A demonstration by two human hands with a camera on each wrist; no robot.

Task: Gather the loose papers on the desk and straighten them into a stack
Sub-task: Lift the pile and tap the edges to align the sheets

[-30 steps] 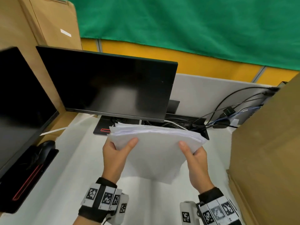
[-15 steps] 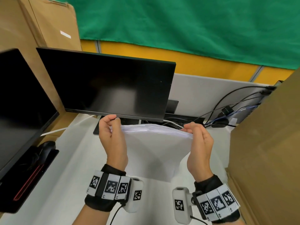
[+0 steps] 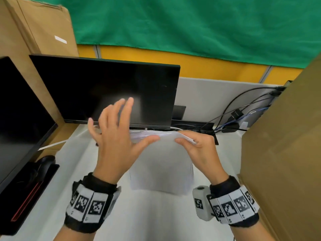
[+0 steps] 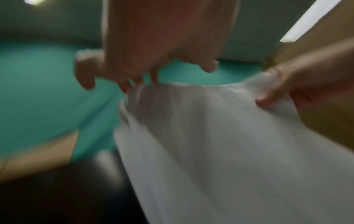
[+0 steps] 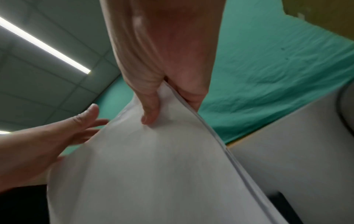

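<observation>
A stack of white papers (image 3: 161, 162) stands upright on the white desk (image 3: 48, 197), its top edge fanned a little. My right hand (image 3: 186, 140) pinches the stack's top right corner between thumb and fingers; the right wrist view shows the thumb (image 5: 151, 109) pressed on the near sheet of the papers (image 5: 162, 166). My left hand (image 3: 121, 133) hovers at the top left of the stack, fingers straight and spread, thumb lying along the top edge. In the blurred left wrist view its fingertips (image 4: 153, 77) sit just above the papers (image 4: 210, 144).
A black monitor (image 3: 107, 91) stands right behind the stack, with a second one (image 3: 20, 119) at the left above a mouse (image 3: 46, 160). A big cardboard box (image 3: 286, 153) walls the right side. Cables (image 3: 234, 119) lie at the back right.
My left hand has let go of the stack's top left corner and opened, fingers spread, rising a little. The right hand keeps its pinch on the right corner.
</observation>
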